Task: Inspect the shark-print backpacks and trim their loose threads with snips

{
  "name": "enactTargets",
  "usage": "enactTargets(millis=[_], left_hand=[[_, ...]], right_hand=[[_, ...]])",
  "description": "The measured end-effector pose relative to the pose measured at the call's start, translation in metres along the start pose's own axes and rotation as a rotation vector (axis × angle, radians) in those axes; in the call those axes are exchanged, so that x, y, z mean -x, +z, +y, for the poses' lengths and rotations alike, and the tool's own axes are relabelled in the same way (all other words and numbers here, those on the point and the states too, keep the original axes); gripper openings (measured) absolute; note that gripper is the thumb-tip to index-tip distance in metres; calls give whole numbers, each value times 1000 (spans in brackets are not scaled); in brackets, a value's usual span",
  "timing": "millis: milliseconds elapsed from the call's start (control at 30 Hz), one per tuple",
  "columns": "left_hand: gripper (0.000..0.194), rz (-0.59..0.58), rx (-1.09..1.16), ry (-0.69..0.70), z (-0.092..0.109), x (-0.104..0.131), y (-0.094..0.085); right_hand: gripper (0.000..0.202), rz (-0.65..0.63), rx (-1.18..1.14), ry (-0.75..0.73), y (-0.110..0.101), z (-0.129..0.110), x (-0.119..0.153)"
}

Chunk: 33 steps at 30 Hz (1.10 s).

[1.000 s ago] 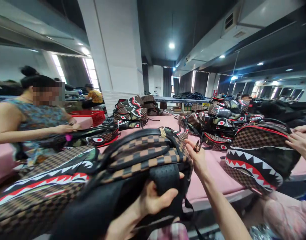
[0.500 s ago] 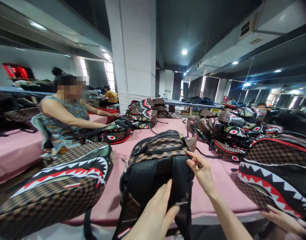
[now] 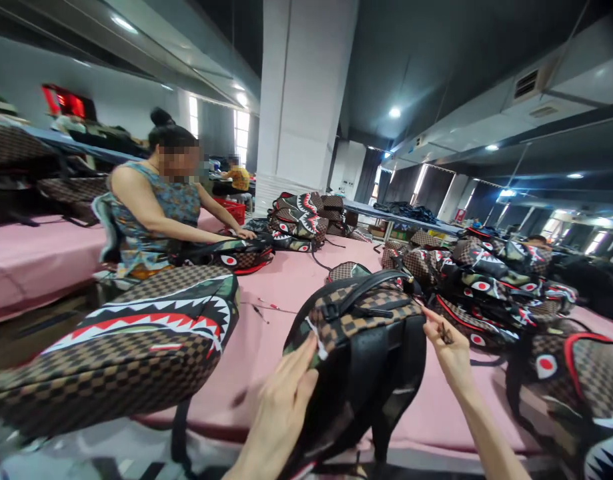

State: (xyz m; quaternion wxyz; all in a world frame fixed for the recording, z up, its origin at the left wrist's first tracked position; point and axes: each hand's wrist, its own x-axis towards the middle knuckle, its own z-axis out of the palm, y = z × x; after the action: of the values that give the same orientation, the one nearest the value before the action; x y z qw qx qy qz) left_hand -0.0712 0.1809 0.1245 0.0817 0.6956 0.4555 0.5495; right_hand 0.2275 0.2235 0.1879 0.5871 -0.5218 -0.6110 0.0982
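Note:
A brown checkered backpack (image 3: 359,317) with a black padded back and straps stands on the pink table (image 3: 271,327) right in front of me. My left hand (image 3: 286,397) rests flat against its left side, fingers apart, fingertips beside a small white tag (image 3: 316,337). My right hand (image 3: 450,350) is at the backpack's upper right corner, closed around a small dark tool (image 3: 443,332) whose kind I cannot tell.
A shark-mouth backpack (image 3: 136,340) lies at the table's near left edge. More shark backpacks are piled at the right (image 3: 486,287) and far back (image 3: 299,217). A seated person (image 3: 151,207) handles another bag at the left. A white pillar (image 3: 306,100) stands behind.
The backpack went from lying in my left hand's grip to standing on the table. My left hand let go and now touches its side. The view turned left.

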Motion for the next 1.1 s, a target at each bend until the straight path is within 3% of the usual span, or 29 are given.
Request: enactTargets(millis=[67, 133, 233, 333, 500, 600, 733, 933, 1000, 1100], left_hand=[[33, -29, 46, 138, 9, 6, -4], [28, -39, 109, 162, 17, 0, -12], [34, -33, 129, 152, 28, -27, -18], [44, -139, 136, 213, 40, -51, -15], [10, -328, 498, 47, 34, -55, -21], [32, -457, 761, -89, 17, -50, -30], [29, -308, 826, -281, 6, -47, -29], [14, -166, 813, -367, 15, -50, -19], [15, -161, 735, -315, 18, -55, -20], [16, -232, 486, -44, 23, -73, -22]], right_hand=[[41, 35, -13, 19, -7, 8, -9], [40, 58, -22, 32, -12, 12, -14], [37, 79, -31, 46, -15, 8, -14], [34, 105, -12, 21, -14, 2, -11], [35, 95, 26, 15, -15, 0, -6], [34, 82, 31, 27, -16, 0, -5], [34, 93, 5, 40, -14, 1, -6], [35, 74, 7, 46, -14, 1, -5], [35, 75, 20, 38, -16, -1, -4], [37, 68, 31, 30, -18, -3, -2]])
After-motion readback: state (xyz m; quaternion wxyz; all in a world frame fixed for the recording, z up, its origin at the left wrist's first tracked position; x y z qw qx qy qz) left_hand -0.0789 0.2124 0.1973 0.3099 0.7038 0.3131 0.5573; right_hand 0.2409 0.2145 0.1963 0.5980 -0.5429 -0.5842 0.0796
